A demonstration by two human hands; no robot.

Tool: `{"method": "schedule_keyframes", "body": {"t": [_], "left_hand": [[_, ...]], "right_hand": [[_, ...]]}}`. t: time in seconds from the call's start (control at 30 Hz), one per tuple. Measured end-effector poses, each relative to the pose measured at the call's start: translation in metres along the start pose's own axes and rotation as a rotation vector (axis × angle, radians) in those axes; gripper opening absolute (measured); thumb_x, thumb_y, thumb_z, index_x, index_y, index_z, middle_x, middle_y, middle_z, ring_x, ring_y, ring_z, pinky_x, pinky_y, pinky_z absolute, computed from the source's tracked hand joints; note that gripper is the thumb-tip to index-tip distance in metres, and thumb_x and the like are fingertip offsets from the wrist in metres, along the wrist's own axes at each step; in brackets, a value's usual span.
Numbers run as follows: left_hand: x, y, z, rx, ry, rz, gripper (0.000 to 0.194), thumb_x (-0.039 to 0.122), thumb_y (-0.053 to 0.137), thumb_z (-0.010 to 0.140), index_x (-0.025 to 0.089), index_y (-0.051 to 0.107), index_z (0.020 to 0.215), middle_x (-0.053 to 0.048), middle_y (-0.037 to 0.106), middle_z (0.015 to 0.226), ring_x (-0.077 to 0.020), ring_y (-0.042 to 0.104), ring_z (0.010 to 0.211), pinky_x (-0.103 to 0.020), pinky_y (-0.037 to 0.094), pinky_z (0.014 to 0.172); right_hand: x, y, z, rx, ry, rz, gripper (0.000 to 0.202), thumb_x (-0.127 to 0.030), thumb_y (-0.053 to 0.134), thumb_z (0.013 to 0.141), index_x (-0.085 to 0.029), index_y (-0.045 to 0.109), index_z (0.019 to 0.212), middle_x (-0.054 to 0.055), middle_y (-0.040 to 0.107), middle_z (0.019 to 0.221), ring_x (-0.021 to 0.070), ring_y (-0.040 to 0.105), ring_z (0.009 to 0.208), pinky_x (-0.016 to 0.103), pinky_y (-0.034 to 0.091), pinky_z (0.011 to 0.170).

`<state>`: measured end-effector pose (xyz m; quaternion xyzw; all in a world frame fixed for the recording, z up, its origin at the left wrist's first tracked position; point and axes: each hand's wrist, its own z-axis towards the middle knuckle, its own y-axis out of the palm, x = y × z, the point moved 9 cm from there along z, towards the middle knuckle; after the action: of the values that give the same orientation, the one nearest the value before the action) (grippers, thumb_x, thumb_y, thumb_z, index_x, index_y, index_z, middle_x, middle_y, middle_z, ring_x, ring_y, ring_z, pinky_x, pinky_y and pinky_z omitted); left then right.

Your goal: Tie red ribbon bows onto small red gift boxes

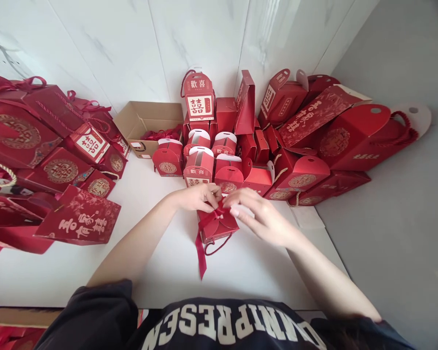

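A small red gift box [221, 228] stands on the white table in front of me, with a red cord handle [219, 247] at its near side. Red ribbon [200, 255] is looped at its top, and one long tail hangs down at the left. My left hand [200, 197] pinches the ribbon above the box, thumb and fingers closed. At the right of the bow my right hand [257, 211] is slightly blurred, its fingers stretched out and apart, the tips close to the ribbon. Whether those tips touch it, I cannot tell.
Rows of red gift boxes [199, 163] stand behind my hands. Larger red boxes [346, 138] are stacked by the grey wall at right. A cardboard box [131, 121] holds red ribbon or cord. More decorated boxes [58, 167] pile up at left on the white table [149, 243].
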<state>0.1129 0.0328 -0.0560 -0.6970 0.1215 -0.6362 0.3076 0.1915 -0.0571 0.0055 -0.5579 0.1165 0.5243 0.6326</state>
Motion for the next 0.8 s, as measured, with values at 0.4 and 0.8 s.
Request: {"method": "schedule_keyframes", "body": {"t": [0.4,0.8], "left_hand": [[0.026,0.001,0.002,0.001,0.012,0.186,0.026,0.009,0.066,0.075,0.031,0.081,0.074,0.0,0.071,0.084,-0.0168,0.054,0.085,-0.032,0.039,0.091],[0.018,0.005,-0.002,-0.031,-0.108,0.005,0.029,0.005,0.059,0.074,0.02,0.08,0.088,-0.001,0.07,0.085,-0.0095,0.056,0.065,-0.021,0.041,0.059]], "right_hand": [[0.061,0.023,0.01,-0.216,0.195,0.21,0.03,-0.046,0.065,0.09,-0.018,0.065,0.08,0.002,0.054,0.089,0.0159,0.053,0.087,0.032,0.044,0.085],[0.084,0.045,-0.005,-0.308,0.384,0.54,0.039,-0.049,0.065,0.088,-0.017,0.053,0.069,-0.005,0.041,0.064,0.0089,0.034,0.059,0.024,0.03,0.057]]}}
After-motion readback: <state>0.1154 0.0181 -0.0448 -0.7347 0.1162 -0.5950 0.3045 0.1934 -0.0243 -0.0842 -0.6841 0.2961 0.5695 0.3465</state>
